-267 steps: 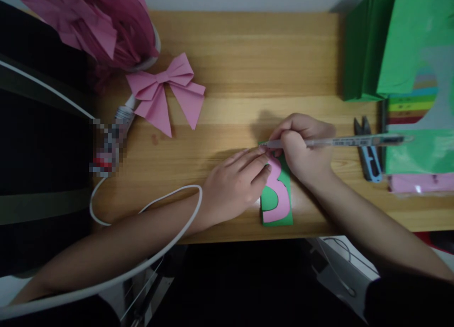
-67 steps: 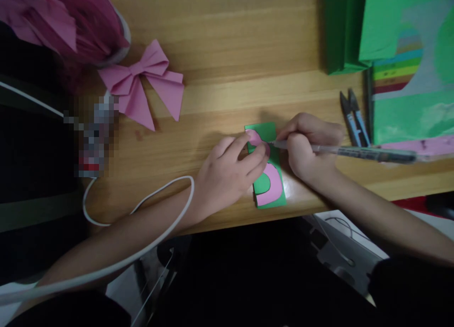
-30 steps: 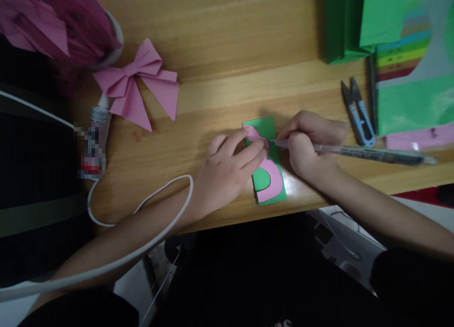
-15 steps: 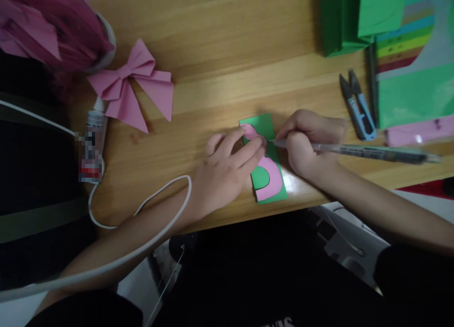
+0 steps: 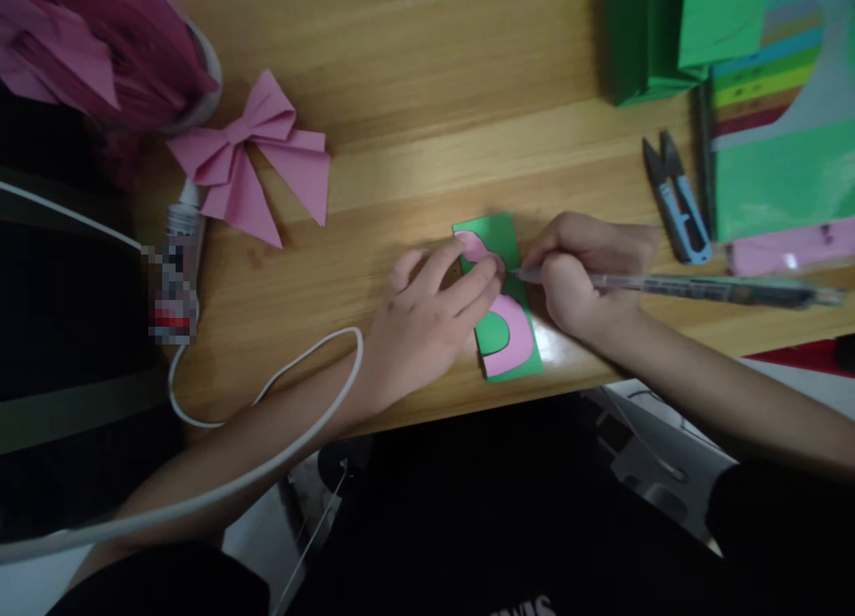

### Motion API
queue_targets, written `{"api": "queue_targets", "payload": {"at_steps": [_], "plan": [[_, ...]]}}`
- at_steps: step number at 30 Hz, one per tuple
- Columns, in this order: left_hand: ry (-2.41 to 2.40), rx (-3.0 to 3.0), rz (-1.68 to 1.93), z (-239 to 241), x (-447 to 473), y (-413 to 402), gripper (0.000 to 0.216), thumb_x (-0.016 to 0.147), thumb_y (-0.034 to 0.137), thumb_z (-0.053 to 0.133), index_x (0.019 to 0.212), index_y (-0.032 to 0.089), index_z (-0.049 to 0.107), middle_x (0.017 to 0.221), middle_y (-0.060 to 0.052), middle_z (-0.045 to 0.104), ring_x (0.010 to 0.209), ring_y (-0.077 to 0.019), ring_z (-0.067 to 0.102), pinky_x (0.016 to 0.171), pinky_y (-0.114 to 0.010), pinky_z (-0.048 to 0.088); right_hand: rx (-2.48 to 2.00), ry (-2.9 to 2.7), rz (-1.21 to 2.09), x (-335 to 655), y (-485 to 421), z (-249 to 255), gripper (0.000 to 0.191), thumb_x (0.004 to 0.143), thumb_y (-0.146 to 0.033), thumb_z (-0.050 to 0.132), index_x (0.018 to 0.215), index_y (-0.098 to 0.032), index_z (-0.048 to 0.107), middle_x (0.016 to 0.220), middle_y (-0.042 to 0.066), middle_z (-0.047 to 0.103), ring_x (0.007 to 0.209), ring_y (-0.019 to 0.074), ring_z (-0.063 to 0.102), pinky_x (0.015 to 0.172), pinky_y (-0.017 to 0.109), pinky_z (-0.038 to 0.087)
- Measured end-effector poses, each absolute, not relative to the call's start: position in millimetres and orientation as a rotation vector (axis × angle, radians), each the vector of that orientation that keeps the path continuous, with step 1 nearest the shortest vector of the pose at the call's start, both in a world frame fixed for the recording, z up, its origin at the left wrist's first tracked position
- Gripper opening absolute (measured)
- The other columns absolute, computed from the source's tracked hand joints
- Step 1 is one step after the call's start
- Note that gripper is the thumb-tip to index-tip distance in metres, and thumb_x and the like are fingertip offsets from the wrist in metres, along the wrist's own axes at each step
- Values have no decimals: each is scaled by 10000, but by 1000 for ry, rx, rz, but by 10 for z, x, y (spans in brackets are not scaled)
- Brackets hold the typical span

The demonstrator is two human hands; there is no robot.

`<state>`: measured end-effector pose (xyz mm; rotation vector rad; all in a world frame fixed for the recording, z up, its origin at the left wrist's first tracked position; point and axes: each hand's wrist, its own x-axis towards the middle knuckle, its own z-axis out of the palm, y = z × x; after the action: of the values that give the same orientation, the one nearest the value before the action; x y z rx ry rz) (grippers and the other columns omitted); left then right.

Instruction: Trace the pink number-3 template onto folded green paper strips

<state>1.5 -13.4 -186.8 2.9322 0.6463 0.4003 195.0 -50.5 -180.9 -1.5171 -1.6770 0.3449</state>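
A small green paper card [image 5: 498, 331] lies near the front edge of the wooden desk [image 5: 427, 109]. On it rests a pink cut-out shaped like a curved numeral [image 5: 511, 336]. My left hand [image 5: 427, 318] lies flat on the cut-out, with its fingers pressing the upper part down. My right hand [image 5: 578, 273] is closed around a long clear pen [image 5: 701, 287]. The pen's tip touches the card at the cut-out's right edge, close to my left fingertips.
A pink paper bow [image 5: 250, 158] and a glue tube [image 5: 177, 269] lie at the left, below a heap of pink paper [image 5: 100, 37]. Small blue snips [image 5: 678, 198] lie at the right beside green paper stacks [image 5: 735, 64]. A white cable [image 5: 267, 385] loops over the front edge.
The pen tip has travelled from the top of the cut-out down along its right edge. My left fingers shifted a little on the cut-out. The view drifted slightly.
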Motion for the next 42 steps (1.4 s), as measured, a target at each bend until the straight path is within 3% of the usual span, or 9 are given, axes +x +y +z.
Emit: {"api": "queue_targets", "payload": {"at_steps": [23, 42], "plan": [[649, 2941, 403, -1880, 18, -144, 331, 979, 126, 498, 1285, 179, 613, 1328, 22, 657, 1250, -262, 528, 944, -411, 366, -1582, -1685, 238, 1956, -475, -1831, 215, 723, -73, 466, 595, -229, 539, 489, -43, 533, 415, 98, 472, 412, 243, 364], [635, 2924, 378, -1858, 17, -139, 363, 979, 122, 474, 1313, 182, 602, 1336, -13, 649, 1264, -273, 525, 952, -417, 388, -1521, -1658, 389, 1927, -527, -1826, 192, 654, -90, 439, 523, -207, 516, 453, -36, 511, 385, 83, 422, 383, 221, 309]]}}
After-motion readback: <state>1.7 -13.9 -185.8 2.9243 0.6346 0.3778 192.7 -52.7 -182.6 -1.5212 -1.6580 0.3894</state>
